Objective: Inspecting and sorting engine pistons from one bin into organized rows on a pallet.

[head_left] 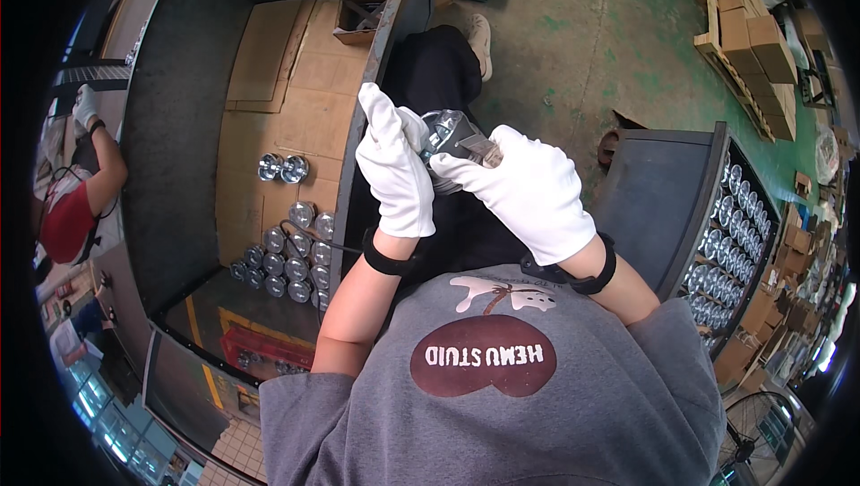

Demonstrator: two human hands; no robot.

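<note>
My left hand (394, 172), in a white glove, is closed around a shiny, rounded metal part (441, 130), with the thumb or a finger pointing up beside it. My right hand (533, 195), gloved too, pinches a small flat metal blade with a tan grip (481, 147) against the right side of that part. Both hands meet in front of my chest, over my dark trousers. The fingers cover much of the part, so its full shape is hidden.
At left, a dark metal bin-like bench (179, 119) lined with cardboard (313, 92) holds several shiny round parts (296, 266) and a small carton (358, 16). A dark tray of similar parts (730, 235) stands right. Boxes (752, 38) sit on a pallet. A person in red works far left.
</note>
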